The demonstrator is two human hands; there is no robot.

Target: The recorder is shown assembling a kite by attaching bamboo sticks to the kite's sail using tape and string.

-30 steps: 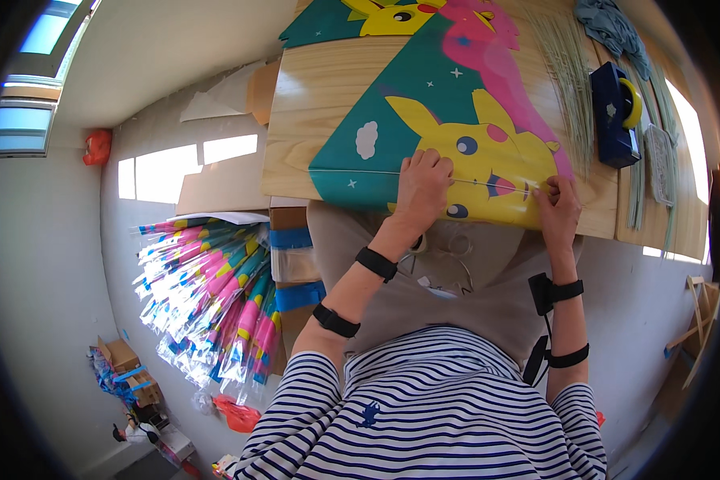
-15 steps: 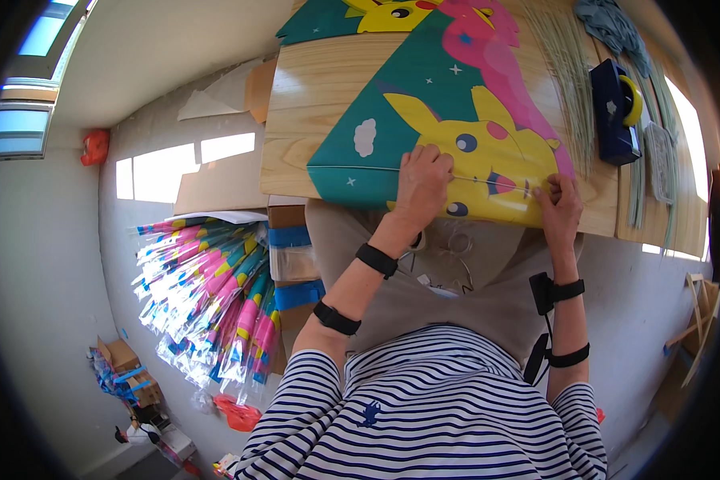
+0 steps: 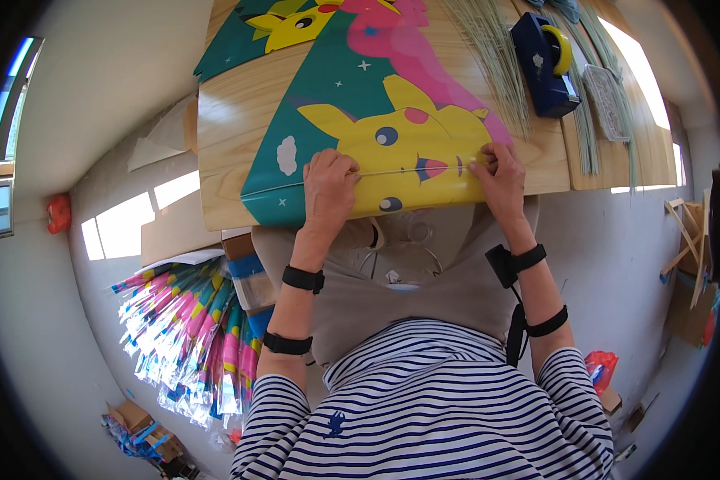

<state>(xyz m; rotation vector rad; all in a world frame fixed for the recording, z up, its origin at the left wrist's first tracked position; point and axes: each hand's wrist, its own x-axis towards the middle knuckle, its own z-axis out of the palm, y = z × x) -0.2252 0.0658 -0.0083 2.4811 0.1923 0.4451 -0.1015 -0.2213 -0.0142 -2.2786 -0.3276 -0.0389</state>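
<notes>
A glossy printed sheet (image 3: 360,128) in green, yellow and pink, bearing a large cartoon face, lies across the front of the wooden table. A thin pale line, which looks like a slim stick (image 3: 392,170), runs across it from left to right. My left hand (image 3: 330,188) is closed over the sheet on this line, left of the face. At the sheet's right edge my right hand (image 3: 500,176) pinches it, thumb and fingers together by the line's end. Just what lies between the fingers is partly hidden. The sheet's near edge bends down over the table's front.
Bundles of thin pale sticks (image 3: 488,60) lie right of the sheet. Beyond them stand a dark blue tape dispenser (image 3: 540,68) and a clear plastic box (image 3: 606,104). Another printed sheet (image 3: 248,36) lies at the far left. Bagged colourful rolls (image 3: 188,328) are heaped at lower left.
The view has swung, so the table and sheet sit further left. My left hand stays on the line, just left of the face; my right hand keeps hold at the right edge.
</notes>
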